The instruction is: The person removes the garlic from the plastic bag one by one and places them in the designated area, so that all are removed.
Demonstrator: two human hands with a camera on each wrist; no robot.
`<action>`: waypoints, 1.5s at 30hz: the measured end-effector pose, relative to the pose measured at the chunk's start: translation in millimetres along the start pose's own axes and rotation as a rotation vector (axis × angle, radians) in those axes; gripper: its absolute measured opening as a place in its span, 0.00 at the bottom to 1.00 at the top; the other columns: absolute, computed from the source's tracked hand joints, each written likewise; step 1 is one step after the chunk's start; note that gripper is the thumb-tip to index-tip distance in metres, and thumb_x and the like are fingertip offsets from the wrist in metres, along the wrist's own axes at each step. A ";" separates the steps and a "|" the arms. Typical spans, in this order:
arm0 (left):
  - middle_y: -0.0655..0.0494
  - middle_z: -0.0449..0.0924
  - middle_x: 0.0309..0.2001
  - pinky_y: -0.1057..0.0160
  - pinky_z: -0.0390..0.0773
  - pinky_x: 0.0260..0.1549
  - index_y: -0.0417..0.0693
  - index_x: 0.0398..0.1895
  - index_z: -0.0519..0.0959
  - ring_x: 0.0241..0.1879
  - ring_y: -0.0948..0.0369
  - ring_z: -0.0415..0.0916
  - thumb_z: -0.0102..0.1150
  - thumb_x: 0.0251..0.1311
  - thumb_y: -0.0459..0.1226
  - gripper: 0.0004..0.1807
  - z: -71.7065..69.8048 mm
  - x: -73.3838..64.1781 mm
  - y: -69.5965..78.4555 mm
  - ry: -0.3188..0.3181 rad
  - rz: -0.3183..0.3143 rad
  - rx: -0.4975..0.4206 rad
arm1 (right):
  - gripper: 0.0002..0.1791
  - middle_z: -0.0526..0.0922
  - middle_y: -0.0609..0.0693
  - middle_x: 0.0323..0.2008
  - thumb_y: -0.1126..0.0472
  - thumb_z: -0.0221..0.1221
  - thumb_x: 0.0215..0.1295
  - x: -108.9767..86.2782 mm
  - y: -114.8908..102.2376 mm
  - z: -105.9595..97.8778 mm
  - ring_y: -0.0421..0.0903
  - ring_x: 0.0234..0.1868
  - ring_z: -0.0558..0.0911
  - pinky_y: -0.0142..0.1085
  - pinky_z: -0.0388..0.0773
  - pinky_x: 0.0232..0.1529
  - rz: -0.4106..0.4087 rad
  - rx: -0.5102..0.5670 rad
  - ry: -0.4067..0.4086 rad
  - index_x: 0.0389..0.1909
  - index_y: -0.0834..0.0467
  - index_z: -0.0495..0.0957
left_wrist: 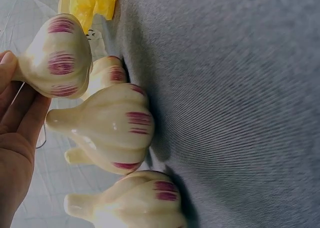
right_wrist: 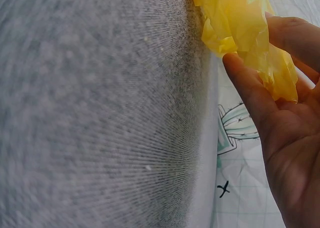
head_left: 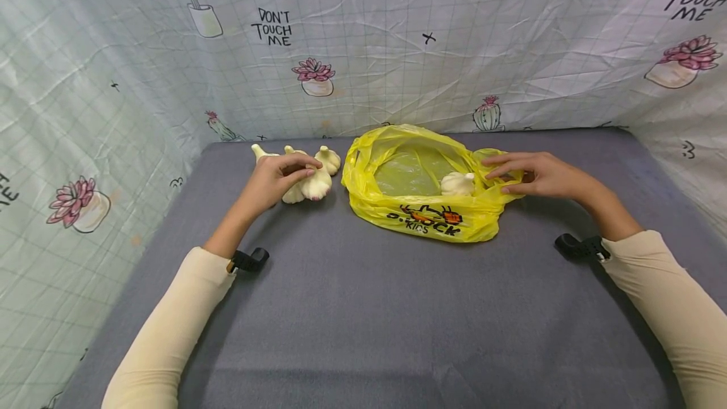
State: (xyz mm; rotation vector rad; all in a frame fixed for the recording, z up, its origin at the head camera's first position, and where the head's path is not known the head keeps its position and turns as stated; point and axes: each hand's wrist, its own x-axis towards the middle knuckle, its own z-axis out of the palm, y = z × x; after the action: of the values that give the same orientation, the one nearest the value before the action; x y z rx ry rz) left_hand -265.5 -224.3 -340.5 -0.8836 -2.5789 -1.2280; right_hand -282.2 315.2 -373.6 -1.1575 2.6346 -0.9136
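My left hand [head_left: 284, 175] pinches a garlic bulb [left_wrist: 62, 58] by its neck, raised beside the other bulbs. This bulb is cream with purple streaks and looks glossy. Several similar garlic bulbs [left_wrist: 112, 128] stand on the table around it, partly hidden by my hand in the head view. A yellow plastic bag [head_left: 431, 219] with printed lettering lies with its mouth wide, right of the bulbs. Inside its right part sits one garlic bulb [head_left: 456, 184]. At the bag's right end, my right hand [head_left: 542, 174] grips the crumpled plastic between thumb and fingers.
A grey cloth [head_left: 363, 314] covers the table. Behind and to the left hangs a pale curtain [head_left: 375, 49] printed with potted plants and words, close to the table's back edge. Each wrist wears a black strap [head_left: 250, 260].
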 end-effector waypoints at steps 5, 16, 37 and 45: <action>0.55 0.88 0.45 0.73 0.80 0.44 0.48 0.47 0.88 0.45 0.60 0.85 0.66 0.65 0.33 0.09 -2.5 6.5 0.5 -0.042 0.026 0.050 | 0.19 0.74 0.60 0.68 0.65 0.67 0.67 0.2 0.0 0.3 0.34 0.42 0.79 0.31 0.78 0.33 -0.004 -0.002 0.001 0.59 0.55 0.84; 0.56 0.89 0.43 0.65 0.82 0.43 0.48 0.45 0.88 0.43 0.60 0.85 0.67 0.65 0.34 0.08 -9.0 25.5 -5.4 -0.192 0.079 0.127 | 0.19 0.73 0.59 0.68 0.65 0.66 0.67 -0.9 0.6 2.2 0.35 0.37 0.79 0.31 0.78 0.33 -0.009 0.002 0.006 0.58 0.54 0.84; 0.57 0.88 0.41 0.63 0.79 0.38 0.47 0.43 0.88 0.36 0.62 0.82 0.67 0.65 0.35 0.06 -1.1 30.7 -13.1 -0.243 -0.045 0.186 | 0.19 0.74 0.60 0.68 0.65 0.66 0.68 -1.6 3.4 3.4 0.35 0.33 0.77 0.32 0.77 0.31 -0.019 0.006 0.004 0.59 0.53 0.84; 0.54 0.88 0.42 0.60 0.78 0.37 0.45 0.45 0.87 0.36 0.60 0.82 0.67 0.66 0.34 0.07 -0.5 32.2 -13.3 -0.299 -0.066 0.204 | 0.19 0.73 0.60 0.68 0.65 0.66 0.68 -1.5 4.8 3.2 0.35 0.33 0.78 0.32 0.77 0.31 -0.020 0.008 0.000 0.59 0.52 0.83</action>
State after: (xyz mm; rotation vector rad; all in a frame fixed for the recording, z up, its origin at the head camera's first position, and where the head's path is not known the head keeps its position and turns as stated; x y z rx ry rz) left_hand -299.4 -216.9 -337.0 -1.0127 -2.9212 -0.8813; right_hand -283.0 317.3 -379.2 -1.1839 2.6218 -0.9266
